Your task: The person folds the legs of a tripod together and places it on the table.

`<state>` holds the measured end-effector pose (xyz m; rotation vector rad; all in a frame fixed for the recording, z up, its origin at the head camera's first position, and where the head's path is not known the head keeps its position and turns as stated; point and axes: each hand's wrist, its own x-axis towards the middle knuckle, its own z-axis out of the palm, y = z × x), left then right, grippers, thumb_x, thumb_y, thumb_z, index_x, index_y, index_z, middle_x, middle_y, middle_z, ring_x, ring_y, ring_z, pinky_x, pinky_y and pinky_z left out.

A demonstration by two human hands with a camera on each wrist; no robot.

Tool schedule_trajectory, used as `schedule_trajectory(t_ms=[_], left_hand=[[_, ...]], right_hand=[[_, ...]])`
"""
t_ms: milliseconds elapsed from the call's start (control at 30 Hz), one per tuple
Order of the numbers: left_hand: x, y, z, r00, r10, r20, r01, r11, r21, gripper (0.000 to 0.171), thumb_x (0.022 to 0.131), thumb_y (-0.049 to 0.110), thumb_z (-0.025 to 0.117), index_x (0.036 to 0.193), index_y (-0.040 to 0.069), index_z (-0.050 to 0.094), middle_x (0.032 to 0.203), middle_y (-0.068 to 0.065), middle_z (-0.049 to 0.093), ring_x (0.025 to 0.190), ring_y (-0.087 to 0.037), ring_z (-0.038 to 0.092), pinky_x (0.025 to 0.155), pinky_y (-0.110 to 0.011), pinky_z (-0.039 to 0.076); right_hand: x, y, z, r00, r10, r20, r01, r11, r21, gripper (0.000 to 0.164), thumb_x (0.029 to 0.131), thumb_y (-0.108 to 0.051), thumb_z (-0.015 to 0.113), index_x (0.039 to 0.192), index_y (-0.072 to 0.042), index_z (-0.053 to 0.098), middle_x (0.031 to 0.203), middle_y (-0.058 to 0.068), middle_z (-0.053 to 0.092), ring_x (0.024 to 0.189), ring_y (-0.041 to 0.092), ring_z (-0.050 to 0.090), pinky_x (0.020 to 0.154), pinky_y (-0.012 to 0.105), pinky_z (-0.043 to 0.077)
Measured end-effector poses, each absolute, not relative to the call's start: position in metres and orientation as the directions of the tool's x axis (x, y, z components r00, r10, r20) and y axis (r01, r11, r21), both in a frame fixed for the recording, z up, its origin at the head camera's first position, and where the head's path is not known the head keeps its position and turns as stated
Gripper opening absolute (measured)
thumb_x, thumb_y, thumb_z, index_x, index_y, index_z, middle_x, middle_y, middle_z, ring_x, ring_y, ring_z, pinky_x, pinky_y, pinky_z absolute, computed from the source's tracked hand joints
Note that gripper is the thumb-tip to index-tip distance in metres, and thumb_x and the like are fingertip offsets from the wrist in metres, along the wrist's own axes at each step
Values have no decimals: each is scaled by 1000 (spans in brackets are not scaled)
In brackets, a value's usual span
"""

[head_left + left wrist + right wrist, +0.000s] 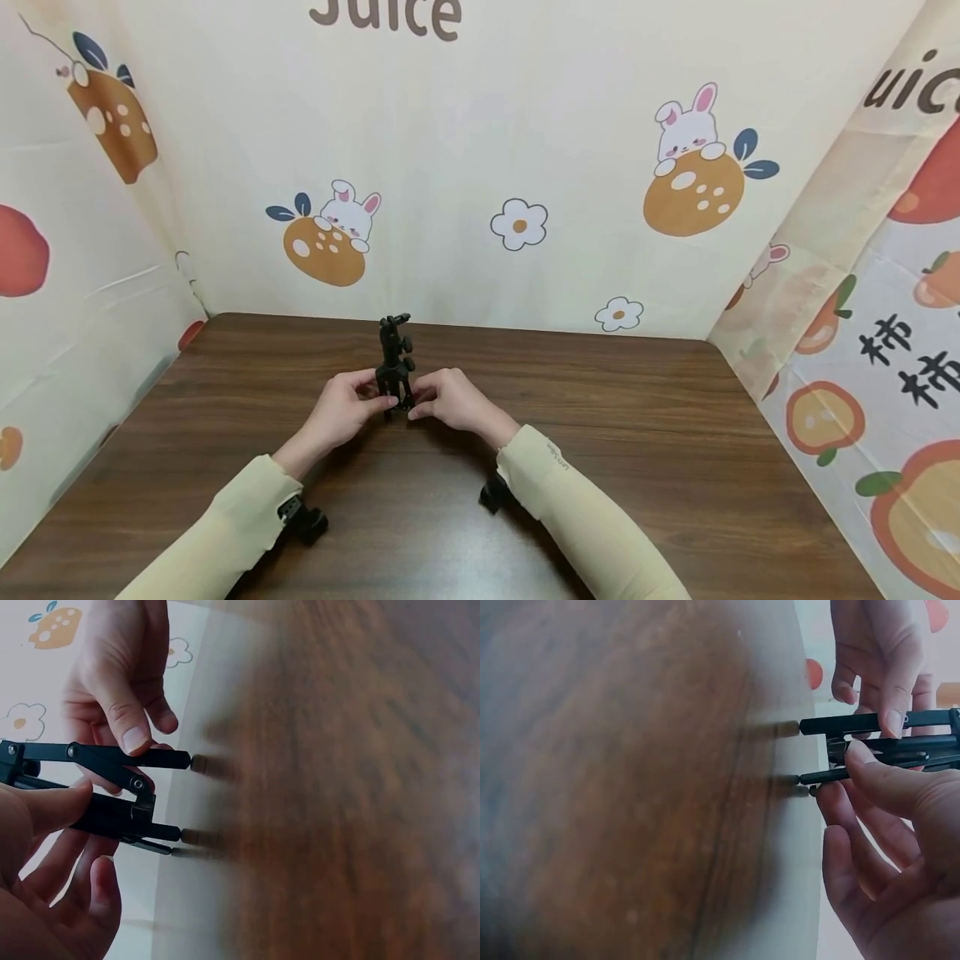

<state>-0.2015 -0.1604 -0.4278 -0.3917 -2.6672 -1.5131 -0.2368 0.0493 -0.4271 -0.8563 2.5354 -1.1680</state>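
A small black tripod [392,346] stands upright on the table between both hands, its head and side knobs at the top. My left hand [339,414] grips its legs from the left, thumb laid along the dark metal in the left wrist view. From the other side my right hand [456,402] pinches a leg low down between thumb and fingers. The legs [169,759] are close together, only slightly spread, with a hinged brace [142,796] between them. Their rubber feet [804,727] are right at the table top.
The brown wood-grain table [637,467] reaches back to a cream printed curtain [450,275]. More printed cloth [862,467] hangs along the right side and the left side. A black wrist camera [307,523] sits under the left sleeve, another [492,493] under the right.
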Motion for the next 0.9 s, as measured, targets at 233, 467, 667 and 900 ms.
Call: schedule_trajectory(t_ms=[233, 467, 667, 900], left_hand=[[-202, -160, -423, -966, 212, 150, 241, 515, 822, 24, 85, 7, 79, 108, 7, 75, 86, 0, 72, 85, -20, 64, 77, -38, 47], [-202, -159, -421, -966, 217, 140, 237, 530, 814, 24, 86, 6, 78, 109, 7, 75, 86, 0, 72, 83, -19, 64, 75, -38, 48], [-204, -158, -420, -968, 209, 136, 233, 560, 795, 23, 86, 7, 78, 109, 8, 75, 86, 1, 72, 82, -18, 64, 75, -38, 48], [-205, -158, -419, -966, 217, 138, 241, 578, 779, 23, 85, 9, 79, 108, 9, 76, 84, 1, 72, 76, -17, 62, 69, -37, 47]], right_hand=[[-240, 46, -428, -783, -616, 87, -476, 503, -721, 16, 80, -11, 83, 94, -9, 77, 86, -5, 75, 82, 0, 65, 78, 20, 49], [-244, 46, -431, -752, -639, 158, -576, 522, -630, 11, 79, -16, 84, 87, -12, 77, 79, -11, 71, 75, 0, 61, 73, 18, 48], [-246, 45, -429, -786, -598, 157, -555, 569, -606, 17, 74, -21, 88, 81, -16, 73, 78, -13, 66, 74, 0, 60, 72, 20, 48], [-250, 45, -428, -842, -528, 114, -472, 617, -629, 39, 67, -28, 92, 96, -16, 68, 91, -10, 66, 81, 2, 62, 77, 26, 50]])
